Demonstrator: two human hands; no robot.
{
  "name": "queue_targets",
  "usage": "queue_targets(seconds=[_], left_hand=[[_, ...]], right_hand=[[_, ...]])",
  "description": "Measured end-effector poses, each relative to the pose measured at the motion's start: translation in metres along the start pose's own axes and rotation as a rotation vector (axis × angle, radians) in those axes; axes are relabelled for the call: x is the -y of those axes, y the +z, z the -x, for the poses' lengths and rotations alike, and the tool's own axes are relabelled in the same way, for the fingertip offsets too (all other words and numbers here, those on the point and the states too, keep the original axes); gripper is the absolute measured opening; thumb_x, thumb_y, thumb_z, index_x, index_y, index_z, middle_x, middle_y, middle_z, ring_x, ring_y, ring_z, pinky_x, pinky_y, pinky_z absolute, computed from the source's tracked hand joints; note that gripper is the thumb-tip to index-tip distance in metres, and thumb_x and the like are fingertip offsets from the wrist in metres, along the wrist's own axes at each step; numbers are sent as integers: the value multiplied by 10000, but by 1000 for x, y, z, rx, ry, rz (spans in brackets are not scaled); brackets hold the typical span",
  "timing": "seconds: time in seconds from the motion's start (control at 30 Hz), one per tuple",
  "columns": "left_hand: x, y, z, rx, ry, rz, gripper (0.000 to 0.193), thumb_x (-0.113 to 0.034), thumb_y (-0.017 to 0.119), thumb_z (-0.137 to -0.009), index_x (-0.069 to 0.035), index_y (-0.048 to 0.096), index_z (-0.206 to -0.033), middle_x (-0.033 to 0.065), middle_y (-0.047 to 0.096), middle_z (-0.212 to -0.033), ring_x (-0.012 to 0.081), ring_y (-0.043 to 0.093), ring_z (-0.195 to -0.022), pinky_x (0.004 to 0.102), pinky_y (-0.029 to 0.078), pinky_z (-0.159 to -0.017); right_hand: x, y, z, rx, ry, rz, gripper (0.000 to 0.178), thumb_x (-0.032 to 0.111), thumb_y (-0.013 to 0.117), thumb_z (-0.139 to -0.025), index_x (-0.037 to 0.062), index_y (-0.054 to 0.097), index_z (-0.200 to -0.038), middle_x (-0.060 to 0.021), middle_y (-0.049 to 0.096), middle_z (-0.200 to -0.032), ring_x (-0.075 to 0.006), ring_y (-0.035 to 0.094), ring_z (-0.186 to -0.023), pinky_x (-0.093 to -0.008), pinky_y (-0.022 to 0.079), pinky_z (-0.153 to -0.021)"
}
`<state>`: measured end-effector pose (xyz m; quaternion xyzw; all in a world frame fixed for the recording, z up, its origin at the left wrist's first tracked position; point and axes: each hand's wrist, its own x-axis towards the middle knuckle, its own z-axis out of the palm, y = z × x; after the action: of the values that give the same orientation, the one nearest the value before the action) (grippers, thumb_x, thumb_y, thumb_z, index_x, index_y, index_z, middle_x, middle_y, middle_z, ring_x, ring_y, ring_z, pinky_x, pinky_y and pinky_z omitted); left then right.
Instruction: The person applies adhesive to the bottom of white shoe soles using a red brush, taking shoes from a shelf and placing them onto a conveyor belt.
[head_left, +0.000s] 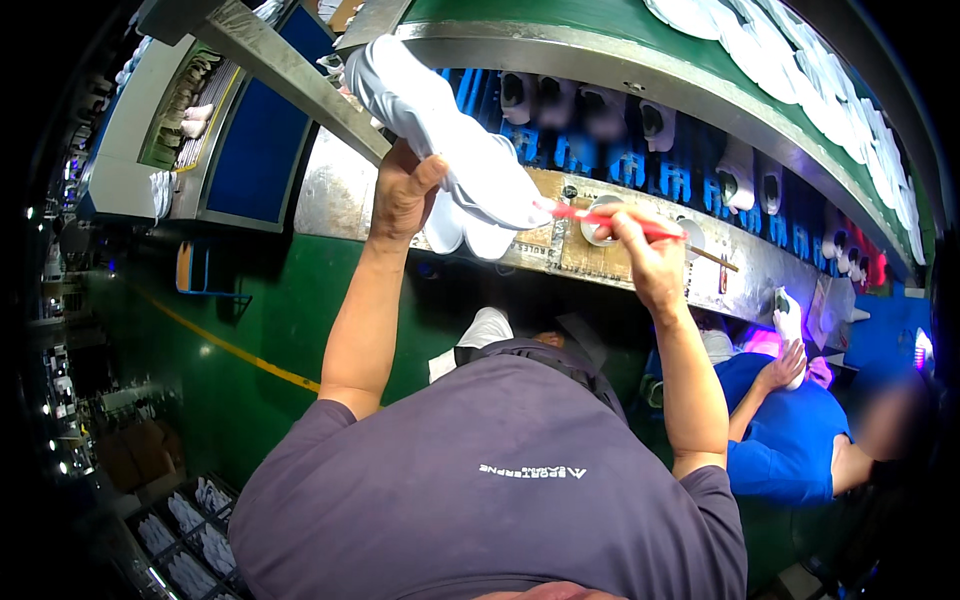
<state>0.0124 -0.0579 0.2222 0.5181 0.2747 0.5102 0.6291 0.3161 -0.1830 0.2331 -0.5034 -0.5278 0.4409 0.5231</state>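
Note:
My left hand (405, 195) is closed around a white shoe (440, 125), raised and tilted over the front of the workbench. The fingers behind the shoe are hidden. In my right hand (645, 240) is a slim red-handled brush (585, 212), held like a pen. Its tip meets the lower right end of the shoe; the bristles are too small to make out. Below the raised shoe, more white shoes (485, 238) sit at the bench edge. Beside the brush stands a white cup (600, 232), partly covered by my right hand.
The metal workbench (335, 190) carries a thin brown stick (715, 258) on the right. Behind it runs a rack with blue holders (625, 168) and several shoes. White pieces (740, 50) lie on the green upper belt. A co-worker in blue (785, 440) holds a white shoe at right.

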Motion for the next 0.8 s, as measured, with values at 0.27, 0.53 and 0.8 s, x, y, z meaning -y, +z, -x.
queue_targets(seconds=[0.27, 0.53, 0.8], left_hand=[[43, -16, 46, -131, -428, 842, 735, -544, 465, -1049, -38, 370, -1574, 189, 554, -1483, 362, 581, -1320, 547, 466, -1129], [66, -17, 95, -71, -520, 957, 681, -591, 396, -1030, -135, 453, -1534, 168, 614, -1400, 383, 669, -1160, 557, 605, -796], [163, -56, 21, -747, -609, 787, 533, -361, 592, -982, -21, 517, -1385, 177, 627, -1339, 349, 635, -1206, 548, 539, -991]], right_hand=[[-146, -70, -33, -61, 195, 838, 383, 321, 603, -967, -11, 707, -806, -228, 657, -698, -369, 653, -650, -467, 468, -630], [-216, -92, -28, 1, 206, 684, 261, 188, 634, -964, -40, 758, -983, -151, 729, -770, -229, 695, -719, -361, 525, -690], [-209, -93, -11, -69, 205, 656, 279, 202, 627, -975, -38, 761, -1027, -159, 742, -786, -242, 704, -736, -370, 529, -724]])
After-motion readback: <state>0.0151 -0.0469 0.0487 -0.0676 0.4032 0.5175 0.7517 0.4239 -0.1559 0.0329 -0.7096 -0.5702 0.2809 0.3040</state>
